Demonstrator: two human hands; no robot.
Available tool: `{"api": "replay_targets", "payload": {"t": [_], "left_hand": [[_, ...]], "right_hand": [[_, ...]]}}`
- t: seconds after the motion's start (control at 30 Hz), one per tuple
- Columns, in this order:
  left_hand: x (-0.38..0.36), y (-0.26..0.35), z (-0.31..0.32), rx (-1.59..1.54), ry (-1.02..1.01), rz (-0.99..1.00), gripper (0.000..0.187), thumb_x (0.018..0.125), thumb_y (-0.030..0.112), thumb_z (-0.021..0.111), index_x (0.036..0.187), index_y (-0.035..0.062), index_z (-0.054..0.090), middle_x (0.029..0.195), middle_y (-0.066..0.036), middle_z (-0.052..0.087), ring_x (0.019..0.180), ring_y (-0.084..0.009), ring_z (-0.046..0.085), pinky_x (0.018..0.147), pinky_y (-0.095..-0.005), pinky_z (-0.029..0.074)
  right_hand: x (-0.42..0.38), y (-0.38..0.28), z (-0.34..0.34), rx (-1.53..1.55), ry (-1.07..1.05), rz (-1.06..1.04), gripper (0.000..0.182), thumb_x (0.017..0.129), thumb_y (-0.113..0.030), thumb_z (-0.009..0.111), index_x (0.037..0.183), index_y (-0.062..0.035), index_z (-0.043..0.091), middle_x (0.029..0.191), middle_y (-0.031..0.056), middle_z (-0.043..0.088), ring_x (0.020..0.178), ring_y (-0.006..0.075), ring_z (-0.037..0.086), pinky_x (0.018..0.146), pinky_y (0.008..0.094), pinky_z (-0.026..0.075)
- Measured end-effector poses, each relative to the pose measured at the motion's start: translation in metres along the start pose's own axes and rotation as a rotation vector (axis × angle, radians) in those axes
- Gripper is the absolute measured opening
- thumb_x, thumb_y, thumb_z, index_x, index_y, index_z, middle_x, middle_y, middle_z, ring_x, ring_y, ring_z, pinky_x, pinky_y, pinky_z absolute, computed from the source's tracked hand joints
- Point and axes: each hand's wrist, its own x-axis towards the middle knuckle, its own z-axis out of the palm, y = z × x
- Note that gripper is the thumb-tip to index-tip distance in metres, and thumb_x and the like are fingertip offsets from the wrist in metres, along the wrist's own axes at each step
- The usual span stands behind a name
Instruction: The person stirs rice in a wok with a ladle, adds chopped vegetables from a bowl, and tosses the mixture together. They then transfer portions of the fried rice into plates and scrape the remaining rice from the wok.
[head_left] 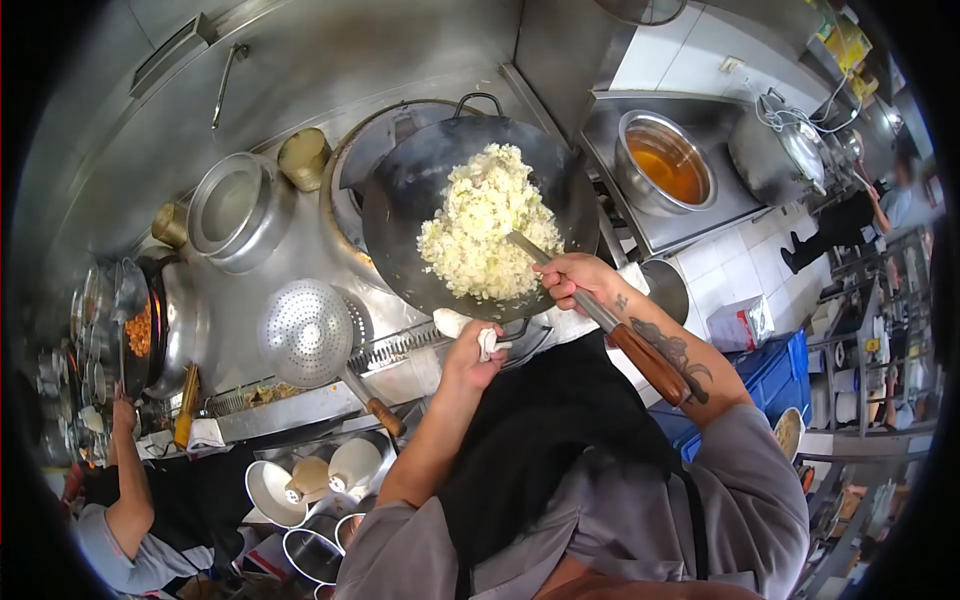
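Note:
A dark wok (400, 210) sits tilted at the burner, heaped with fried rice (490, 220) flecked with pale egg-like bits. My left hand (472, 358) is closed around a folded white cloth (490, 343) at the wok's near handle (518, 332). Over the wok's right rim, my right hand (580, 282) grips the metal shaft of a long cooking utensil (650, 362) with a wooden handle end. The utensil's head is buried in the rice, so whether it is a ladle or a spatula cannot be seen.
Left of the wok are a perforated skimmer (308, 332), a metal pot (228, 210) and a tin (303, 158). A bowl of orange liquid (664, 165) stands right. Containers (275, 492) sit lower left. A co-worker's arm (130, 480) works another wok at far left; another person (850, 225) stands far right.

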Motion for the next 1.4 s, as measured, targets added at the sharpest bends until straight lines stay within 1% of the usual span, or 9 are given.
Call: {"api": "replay_targets", "payload": {"t": [0.03,0.07,0.37,0.43,0.63,0.97,1.3,1.33,1.4], "left_hand": [[0.002,0.002,-0.001,-0.005,-0.005,0.005,0.007,0.080,0.012,0.053,0.076,0.0064,0.053,0.068,-0.006,0.056,0.055,-0.0144,0.048,0.043,-0.0249,0.034],[0.003,0.004,-0.002,-0.061,-0.046,-0.029,0.007,0.080,0.012,0.053,0.075,0.0064,0.053,0.068,-0.006,0.056,0.054,-0.0141,0.047,0.043,-0.0249,0.034],[0.009,0.015,0.003,-0.106,-0.102,-0.030,0.006,0.080,0.011,0.053,0.075,0.0069,0.053,0.067,-0.007,0.055,0.051,-0.0145,0.045,0.040,-0.0249,0.030],[0.001,0.012,0.009,0.014,-0.003,0.082,0.007,0.080,0.011,0.053,0.074,0.0070,0.052,0.067,-0.007,0.055,0.050,-0.0147,0.045,0.038,-0.0246,0.029],[-0.036,0.006,0.009,0.113,-0.020,0.161,0.003,0.081,0.009,0.052,0.078,0.0080,0.052,0.067,-0.006,0.055,0.057,-0.0141,0.051,0.035,-0.0236,0.030],[-0.133,-0.091,0.049,0.388,0.106,0.152,0.010,0.080,0.012,0.052,0.082,0.0029,0.051,0.071,-0.006,0.053,0.061,-0.0121,0.052,0.035,-0.0221,0.033],[-0.107,-0.178,0.106,0.512,-0.204,-0.313,0.018,0.080,0.012,0.050,0.095,0.0031,0.045,0.081,-0.006,0.049,0.067,-0.0108,0.051,0.036,-0.0227,0.037],[-0.108,-0.080,0.082,0.476,-0.207,-0.409,0.018,0.081,0.012,0.050,0.095,0.0033,0.045,0.081,-0.006,0.049,0.067,-0.0104,0.051,0.036,-0.0226,0.037],[-0.125,-0.021,0.080,0.520,-0.256,-0.546,0.018,0.081,0.013,0.050,0.096,0.0040,0.046,0.082,-0.006,0.049,0.067,-0.0095,0.051,0.036,-0.0226,0.037]], "right_hand": [[-0.010,-0.003,0.008,0.000,0.023,-0.026,0.005,0.092,-0.010,0.049,0.093,-0.0068,0.046,0.065,-0.0038,0.045,0.042,0.0032,0.037,0.039,0.0229,0.031],[-0.018,-0.006,0.015,-0.001,0.042,-0.049,0.017,0.093,-0.009,0.047,0.109,-0.0035,0.046,0.067,-0.0028,0.046,0.041,0.0031,0.038,0.037,0.0222,0.032],[-0.050,-0.011,0.020,-0.023,0.082,-0.182,0.018,0.090,-0.007,0.048,0.108,-0.0045,0.048,0.067,-0.0008,0.048,0.041,0.0048,0.039,0.037,0.0219,0.031],[-0.051,-0.005,0.013,-0.030,0.110,-0.164,0.017,0.090,-0.007,0.047,0.107,-0.0042,0.049,0.067,0.0001,0.048,0.040,0.0057,0.038,0.037,0.0219,0.030],[-0.074,0.022,-0.018,-0.011,0.056,-0.140,0.021,0.089,-0.005,0.046,0.110,-0.0030,0.047,0.066,0.0003,0.047,0.041,0.0058,0.038,0.036,0.0224,0.029],[-0.204,0.085,-0.075,0.078,-0.007,-0.263,0.029,0.090,-0.005,0.047,0.118,0.0004,0.045,0.068,0.0005,0.045,0.041,0.0043,0.037,0.037,0.0220,0.032],[-0.359,0.199,-0.117,0.316,0.304,-0.555,0.023,0.087,-0.003,0.047,0.109,-0.0004,0.051,0.065,0.0003,0.043,0.040,0.0039,0.037,0.035,0.0216,0.031],[-0.299,0.180,-0.032,0.335,0.379,-0.540,0.023,0.086,-0.003,0.047,0.108,-0.0008,0.051,0.066,0.0001,0.043,0.040,0.0035,0.037,0.035,0.0213,0.031],[-0.288,0.190,0.048,0.382,0.493,-0.600,0.020,0.086,-0.004,0.048,0.105,-0.0016,0.052,0.066,-0.0006,0.045,0.041,0.0027,0.037,0.035,0.0208,0.031]]}}
